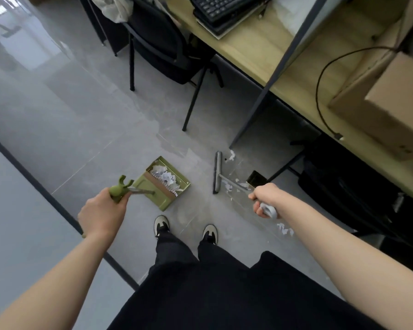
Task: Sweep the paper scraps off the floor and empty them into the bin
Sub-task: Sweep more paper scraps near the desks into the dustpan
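With each grip clenched, left hand on the green plastic dustpan handle, right hand on the grey flat broom, white paper scraps behind the right grip could be missed.

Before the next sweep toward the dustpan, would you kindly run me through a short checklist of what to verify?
1. Left hand grips the green dustpan handle: ok.
2. Right hand grips the broom handle: ok.
3. Dustpan rests on the floor and already holds scraps: ok.
4. Broom head is on the floor, with loose scraps beside it on the side away from the dustpan: ok.
5. Floor free of scraps: not ok; some lie by the partition foot, more under the right forearm.
6. Bin within reach: cannot tell; none is in view.
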Demonstrator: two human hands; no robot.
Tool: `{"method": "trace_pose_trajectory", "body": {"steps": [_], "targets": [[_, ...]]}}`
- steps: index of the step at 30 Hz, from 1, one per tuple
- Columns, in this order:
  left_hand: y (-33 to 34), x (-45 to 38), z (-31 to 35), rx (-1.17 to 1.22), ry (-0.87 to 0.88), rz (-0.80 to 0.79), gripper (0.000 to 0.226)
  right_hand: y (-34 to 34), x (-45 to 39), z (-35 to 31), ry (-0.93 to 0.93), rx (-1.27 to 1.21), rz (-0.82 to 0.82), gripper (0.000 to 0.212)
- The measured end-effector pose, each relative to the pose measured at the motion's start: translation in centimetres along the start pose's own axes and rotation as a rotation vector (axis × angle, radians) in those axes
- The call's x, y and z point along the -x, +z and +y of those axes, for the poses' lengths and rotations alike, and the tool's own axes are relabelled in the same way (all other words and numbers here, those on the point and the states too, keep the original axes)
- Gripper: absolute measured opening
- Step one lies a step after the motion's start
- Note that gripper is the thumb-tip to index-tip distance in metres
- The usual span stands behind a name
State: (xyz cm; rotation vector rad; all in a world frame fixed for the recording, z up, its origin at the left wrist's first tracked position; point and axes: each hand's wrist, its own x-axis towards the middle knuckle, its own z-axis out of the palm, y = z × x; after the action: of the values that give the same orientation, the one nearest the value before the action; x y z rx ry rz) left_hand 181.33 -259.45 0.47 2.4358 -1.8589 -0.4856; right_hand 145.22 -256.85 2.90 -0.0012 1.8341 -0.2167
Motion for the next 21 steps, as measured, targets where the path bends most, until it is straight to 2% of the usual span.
{"method": "trace_pose_trajectory", "body": {"steps": [3,8,12,16,21], "targets": [[0.6,1.5,1.4,-0.008,0.002,-0.002,0.047,-2.5,0.2,0.7,-0.051,-0.023,0.047,0.024],[1.0,3.2,2.8,0.009,0.044,-0.019,0.046,-4.8,0.2,0.5,-0.026,-0.016,0.130,0.027],[1.2,4.1,3.4,-0.009,0.048,-0.043,0.044,-5.8,-0.3,1.0,-0.052,0.040,0.188,0.023],[1.4,4.7,3.5,-0.022,0.059,-0.054,0.044,-6.3,-1.5,2.1,-0.099,0.166,0.275,0.011],[1.7,5.2,3.5,-0.026,0.063,-0.059,0.046,-6.1,-3.5,3.8,-0.148,0.199,0.302,0.014]]}}
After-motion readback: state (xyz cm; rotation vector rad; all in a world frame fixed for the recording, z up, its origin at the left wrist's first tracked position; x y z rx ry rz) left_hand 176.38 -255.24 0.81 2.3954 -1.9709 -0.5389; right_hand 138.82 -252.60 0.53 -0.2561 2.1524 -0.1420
